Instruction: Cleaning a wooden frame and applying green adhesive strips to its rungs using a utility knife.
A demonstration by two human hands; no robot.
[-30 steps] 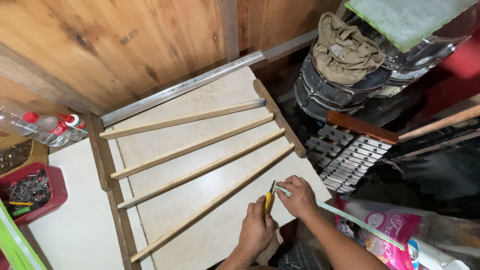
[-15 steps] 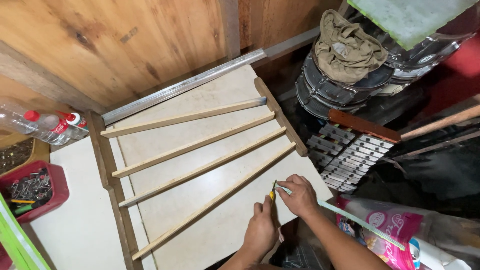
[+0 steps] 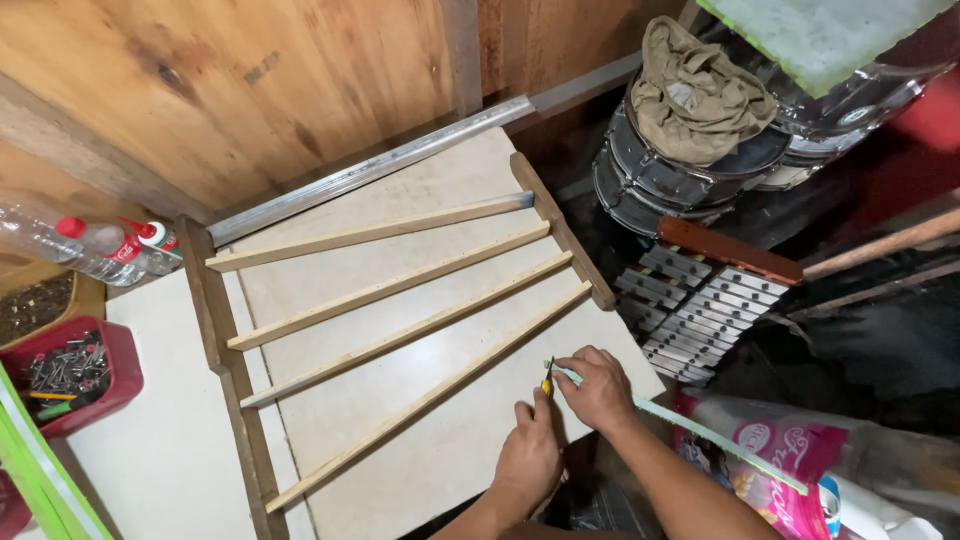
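Both hands are down at the near right corner of the board, working close together. The left hand is curled tight around a small yellow tool, probably a pencil or marker, with its tip on the board just inside the right edge. The right hand is closed, fingers pinching the end of a pale green strip that runs back off the board's right edge over the pink bag. Strip end and tool tip meet at the same spot, near the foot of the nearest slat.

To do this well, I judge the strip wants pressing flat on the board so it cannot pivot, with the tool held upright against its end so the mark lands exactly there, not beside it. A light, short stroke is enough. The overhanging length is unsupported and could drag the end sideways, so the right hand should bear down firmly.

Four slats fan across the board between a dark rail along the left edge and a shorter rail at the far right. A metal bar lies along the far edge. Beyond the left edge sit a red tray of nails and bottles; drums and a xylophone are off to the right.
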